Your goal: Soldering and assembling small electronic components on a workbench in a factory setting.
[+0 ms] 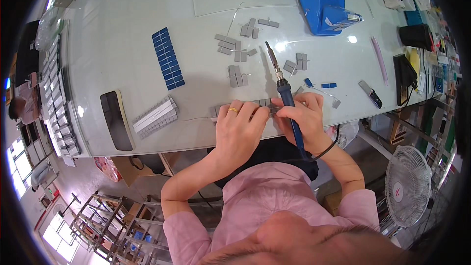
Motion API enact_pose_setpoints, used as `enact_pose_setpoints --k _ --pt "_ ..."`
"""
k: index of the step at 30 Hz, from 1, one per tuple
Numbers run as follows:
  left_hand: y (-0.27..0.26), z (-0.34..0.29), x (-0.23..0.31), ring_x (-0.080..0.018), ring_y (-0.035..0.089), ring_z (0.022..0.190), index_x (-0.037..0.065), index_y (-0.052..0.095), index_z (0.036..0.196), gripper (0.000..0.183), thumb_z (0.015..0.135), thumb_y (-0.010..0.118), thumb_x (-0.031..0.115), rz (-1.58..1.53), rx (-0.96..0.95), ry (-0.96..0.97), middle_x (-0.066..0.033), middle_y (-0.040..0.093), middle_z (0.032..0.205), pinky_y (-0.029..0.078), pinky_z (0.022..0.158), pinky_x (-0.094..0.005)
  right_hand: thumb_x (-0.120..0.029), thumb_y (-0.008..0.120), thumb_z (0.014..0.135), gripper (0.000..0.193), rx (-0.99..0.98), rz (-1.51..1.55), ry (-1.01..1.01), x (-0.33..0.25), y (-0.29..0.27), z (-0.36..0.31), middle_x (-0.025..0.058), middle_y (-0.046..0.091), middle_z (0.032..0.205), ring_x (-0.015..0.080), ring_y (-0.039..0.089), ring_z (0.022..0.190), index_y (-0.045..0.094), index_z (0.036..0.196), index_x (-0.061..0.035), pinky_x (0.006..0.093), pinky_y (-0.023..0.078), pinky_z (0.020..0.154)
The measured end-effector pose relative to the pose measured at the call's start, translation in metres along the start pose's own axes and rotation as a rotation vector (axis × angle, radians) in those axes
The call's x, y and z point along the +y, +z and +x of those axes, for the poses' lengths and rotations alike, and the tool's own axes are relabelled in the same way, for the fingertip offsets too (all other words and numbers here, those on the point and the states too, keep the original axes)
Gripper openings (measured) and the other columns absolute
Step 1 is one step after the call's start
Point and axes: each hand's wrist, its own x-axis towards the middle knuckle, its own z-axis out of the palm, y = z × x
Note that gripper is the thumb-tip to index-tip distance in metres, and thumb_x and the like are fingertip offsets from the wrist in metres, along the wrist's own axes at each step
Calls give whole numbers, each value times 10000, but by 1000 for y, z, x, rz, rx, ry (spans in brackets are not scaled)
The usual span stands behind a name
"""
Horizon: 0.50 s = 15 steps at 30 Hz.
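Note:
A soldering iron (284, 88) with a dark blue handle rests in my right hand (307, 116), its metal tip pointing up and away from me. The fingertips of that hand also reach the right end of a row of small grey solar cell pieces (265, 103) at the table's near edge. My left hand (239, 126), with a ring on one finger, has its bent fingers closed on the same row, hiding much of it. Left of it lies a stack of grey cell strips (156, 118). Beyond my hands are loose grey cell pieces (238, 76) with thin wires.
A blue tape dispenser (321, 10) stands at the far right. A blue cell strip (168, 59) and a phone (117, 120) lie to the left, near stacked strips (59, 98). A utility knife (370, 94) lies right. Beside the table is a fan (408, 186).

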Motion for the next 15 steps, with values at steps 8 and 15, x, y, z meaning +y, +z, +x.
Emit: enact_pose_setpoints --k 8,15 --pt "0 0 0 -246 560 788 112 652 920 144 811 746 116 1 1 2 -23 581 855 434 692 -383 -39 766 725 401 0 -32 2 -3 0 1 -52 728 1056 182 576 808 582 1039 -207 356 326 765" --pt "0 1 1 -254 565 796 105 652 929 146 814 741 119 -15 1 -5 -27 589 861 435 693 -388 -66 760 726 391 -31 -93 6 -6 -2 0 -55 723 1080 177 578 819 589 1047 -209 362 325 778"
